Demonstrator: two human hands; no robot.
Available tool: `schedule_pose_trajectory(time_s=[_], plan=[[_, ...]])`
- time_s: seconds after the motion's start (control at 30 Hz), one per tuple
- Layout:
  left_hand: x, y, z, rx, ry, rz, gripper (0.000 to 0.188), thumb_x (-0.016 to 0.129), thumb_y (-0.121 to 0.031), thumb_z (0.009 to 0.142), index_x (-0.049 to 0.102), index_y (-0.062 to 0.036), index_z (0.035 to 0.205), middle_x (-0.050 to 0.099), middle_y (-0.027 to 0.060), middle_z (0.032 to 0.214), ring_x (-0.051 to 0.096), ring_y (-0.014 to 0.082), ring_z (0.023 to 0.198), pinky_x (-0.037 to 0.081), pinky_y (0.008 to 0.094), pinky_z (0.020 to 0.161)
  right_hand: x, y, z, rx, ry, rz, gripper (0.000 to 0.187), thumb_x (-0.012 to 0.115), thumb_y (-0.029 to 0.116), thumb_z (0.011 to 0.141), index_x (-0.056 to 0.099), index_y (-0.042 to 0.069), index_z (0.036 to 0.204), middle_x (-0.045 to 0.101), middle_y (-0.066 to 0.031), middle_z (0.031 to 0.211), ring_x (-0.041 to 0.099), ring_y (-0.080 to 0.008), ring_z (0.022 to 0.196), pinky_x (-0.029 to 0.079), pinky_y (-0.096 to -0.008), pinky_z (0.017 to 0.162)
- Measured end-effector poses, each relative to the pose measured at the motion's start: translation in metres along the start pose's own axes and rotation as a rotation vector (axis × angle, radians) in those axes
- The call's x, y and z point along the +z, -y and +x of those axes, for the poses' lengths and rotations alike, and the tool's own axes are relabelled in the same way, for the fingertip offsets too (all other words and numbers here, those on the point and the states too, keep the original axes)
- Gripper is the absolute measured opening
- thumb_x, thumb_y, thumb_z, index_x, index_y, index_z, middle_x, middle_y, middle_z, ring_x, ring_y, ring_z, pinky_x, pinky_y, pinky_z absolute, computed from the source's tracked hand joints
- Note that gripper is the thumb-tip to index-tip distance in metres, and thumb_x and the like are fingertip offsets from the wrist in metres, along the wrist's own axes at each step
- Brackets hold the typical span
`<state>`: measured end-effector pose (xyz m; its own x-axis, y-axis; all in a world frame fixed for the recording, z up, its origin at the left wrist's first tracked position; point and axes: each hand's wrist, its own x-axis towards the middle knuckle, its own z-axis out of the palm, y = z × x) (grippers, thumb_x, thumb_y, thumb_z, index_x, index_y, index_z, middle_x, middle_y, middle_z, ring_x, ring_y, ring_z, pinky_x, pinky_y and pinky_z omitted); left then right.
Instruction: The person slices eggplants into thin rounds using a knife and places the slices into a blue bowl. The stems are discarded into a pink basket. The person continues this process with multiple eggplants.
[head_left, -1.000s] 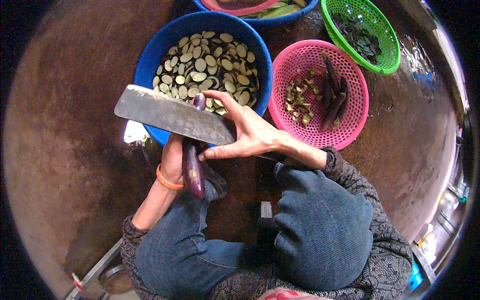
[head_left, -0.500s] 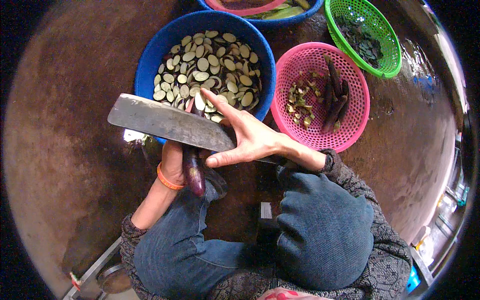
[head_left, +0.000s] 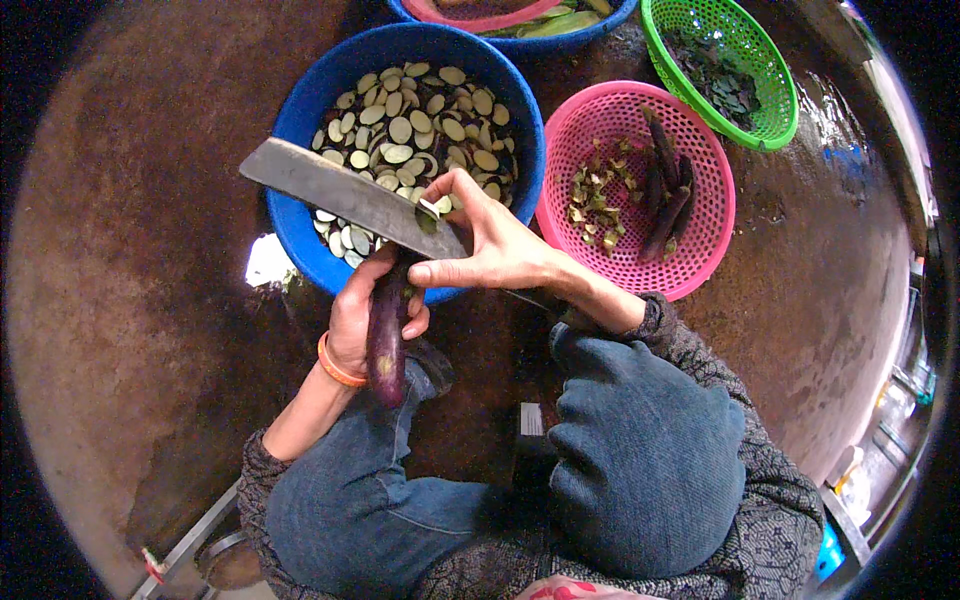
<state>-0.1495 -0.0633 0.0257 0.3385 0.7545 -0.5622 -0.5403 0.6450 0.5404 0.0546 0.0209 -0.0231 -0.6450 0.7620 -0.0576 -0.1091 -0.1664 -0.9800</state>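
Note:
A purple eggplant [head_left: 386,350] is wrapped in the fingers of my left hand [head_left: 350,315], its rounded end hanging toward my lap. My right hand [head_left: 512,245] grips a broad dark knife [head_left: 340,195], whose blade lies across the eggplant's upper end and points to the upper left. The handle is mostly hidden under that hand. A pale eggplant slice [head_left: 429,208] rests at the blade beside my curled right fingertips, while the thumb lies near the eggplant. Beneath the blade stands a blue basin [head_left: 284,225] filled with many oval eggplant slices [head_left: 400,130].
Right of the basin, a pink basket [head_left: 718,240] holds several whole eggplants [head_left: 660,220] and cut-off green caps [head_left: 597,205]. Behind it sits a green basket [head_left: 785,125] with dark leaves. Another blue tub [head_left: 560,42] holds green vegetables under a pink rim. The brown floor [head_left: 150,200] looks wet in places.
The knife has swung to a steeper slant and moved off my left hand, whose fingers now show. My right fingers have curled in, and the eggplant has shifted slightly toward me.

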Motion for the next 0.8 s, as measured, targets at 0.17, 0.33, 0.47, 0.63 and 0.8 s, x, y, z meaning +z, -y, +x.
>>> schedule_pose_trajectory(time_s=[0.17, 0.33, 0.47, 0.63, 0.8], plan=[[-0.001, -0.005, 0.002, -0.01, -0.037, 0.042, 0.043, 0.038, -0.03, 0.105, 0.052, -0.0072, 0.139, 0.061, 0.0102, 0.088, 0.057, 0.0194, 0.063, 0.048, 0.0344, 0.052, -0.007, -0.006, 0.0, -0.053, -0.072, 0.102, 0.114, 0.089, 0.052, 0.073, 0.026, -0.002, 0.151, 0.049, -0.0266, 0.142, 0.05, -0.0329, 0.132, 0.039, -0.043, 0.111], [0.005, -0.004, 0.007, 0.244, -0.244, 0.142, 0.057, 0.044, -0.04, 0.107, 0.039, -0.0116, 0.156, 0.059, 0.0012, 0.094, 0.055, 0.0123, 0.074, 0.047, 0.029, 0.062, 0.008, -0.006, -0.011, -0.182, 0.134, -0.03, 0.129, 0.089, 0.049, 0.073, 0.009, 0.0, 0.162, 0.028, -0.0253, 0.161, 0.035, -0.0324, 0.145, 0.031, -0.0427, 0.119], [0.012, 0.0, 0.007, 0.277, -0.235, 0.255, 0.059, 0.043, -0.04, 0.107, 0.036, -0.011, 0.158, 0.061, -0.0002, 0.099, 0.057, 0.0109, 0.079, 0.047, 0.0277, 0.065, 0.013, -0.003, -0.013, -0.189, 0.132, -0.11, 0.13, 0.091, 0.045, 0.073, 0.008, 0.004, 0.164, 0.029, -0.0213, 0.161, 0.038, -0.0281, 0.143, 0.04, -0.0441, 0.115], [0.007, 0.003, 0.004, 0.167, -0.073, 0.09, 0.045, 0.04, -0.038, 0.108, 0.051, -0.0091, 0.142, 0.066, 0.0027, 0.106, 0.059, 0.0122, 0.08, 0.048, 0.0299, 0.062, 0.007, 0.005, -0.01, -0.134, 0.075, -0.174, 0.113, 0.092, 0.043, 0.073, 0.024, 0.003, 0.156, 0.047, -0.0235, 0.145, 0.053, -0.0251, 0.128, 0.046, -0.0398, 0.105], [0.001, 0.003, 0.004, 0.074, -0.021, -0.033, 0.036, 0.04, -0.032, 0.108, 0.057, -0.0071, 0.126, 0.066, 0.0075, 0.104, 0.059, 0.0163, 0.075, 0.047, 0.0318, 0.058, 0.001, 0.003, -0.005, -0.026, 0.042, -0.067, 0.088, 0.092, 0.042, 0.074, 0.04, 0.005, 0.135, 0.064, -0.0171, 0.113, 0.062, -0.0191, 0.107, 0.048, -0.0365, 0.092]])
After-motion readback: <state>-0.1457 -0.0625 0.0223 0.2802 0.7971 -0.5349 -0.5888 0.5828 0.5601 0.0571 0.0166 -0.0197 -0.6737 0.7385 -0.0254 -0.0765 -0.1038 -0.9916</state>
